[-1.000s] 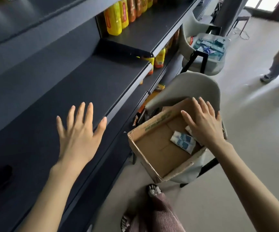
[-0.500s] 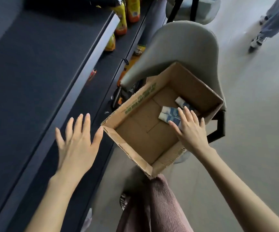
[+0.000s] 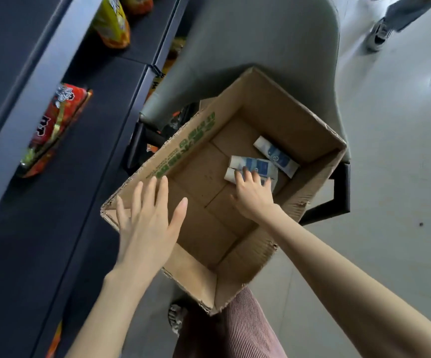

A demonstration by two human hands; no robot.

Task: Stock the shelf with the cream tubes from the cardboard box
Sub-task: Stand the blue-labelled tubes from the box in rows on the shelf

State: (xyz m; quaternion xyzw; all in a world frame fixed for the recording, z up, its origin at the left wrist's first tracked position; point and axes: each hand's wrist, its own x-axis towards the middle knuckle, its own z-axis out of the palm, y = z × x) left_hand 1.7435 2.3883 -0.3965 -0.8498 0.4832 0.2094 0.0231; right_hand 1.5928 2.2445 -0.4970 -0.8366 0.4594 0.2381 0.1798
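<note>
— Where are the cream tubes (image 3: 257, 164) right now?

— All in the cardboard box (image 3: 294, 117), on its floor towards the far right corner. You have three there: two lying side by side, and a third tube (image 3: 276, 156) just beside them, against the right wall.

— And your right hand (image 3: 253, 197)?

— It is down inside the box. Your fingertips (image 3: 240, 177) rest on top of the nearer of the two paired tubes, and your thumb sticks out to the side. Nothing is closed round a tube; the hand lies flat on it.

— The left hand (image 3: 147, 223)?

— Spread wide, fingers straight, holding nothing. It sits over the near left corner of the box. Whether it touches the cardboard, I cannot tell.

— What is the box standing on?

— The seat of a grey chair (image 3: 261, 42), whose back rises behind it. The dark shelf (image 3: 54, 202) runs along your left.

— Anything on the shelf?

— A red snack packet (image 3: 54, 127) lies on a lower level, with a yellow packet (image 3: 111, 24) further along.
</note>
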